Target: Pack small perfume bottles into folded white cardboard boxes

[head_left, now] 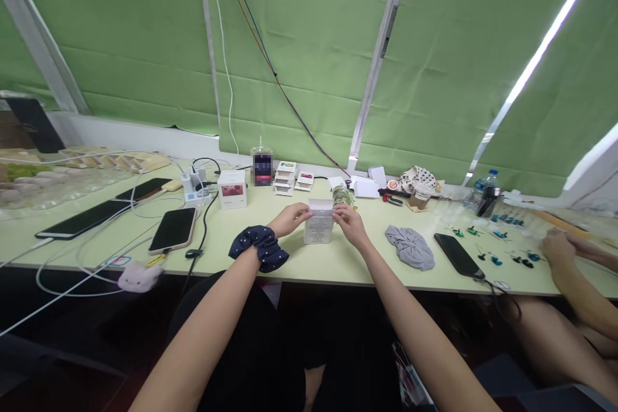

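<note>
A small white box (318, 228) stands upright on the pale green table (338, 261), straight ahead of me. My left hand (291, 217) pinches the box's top flap from the left; a dark blue dotted scrunchie (259, 246) sits on that wrist. My right hand (350, 221) grips the top of the box from the right, fingers closed on it. Just behind the box stands a small clear bottle (342, 195) with green inside.
Phones (172, 229) and a tablet (82, 219) lie at the left among white cables, with a charger (194, 188) and small white boxes (232, 188) behind. A grey cloth (411, 246) and a black phone (458, 255) lie to the right. Another person's hands (560, 246) rest at far right.
</note>
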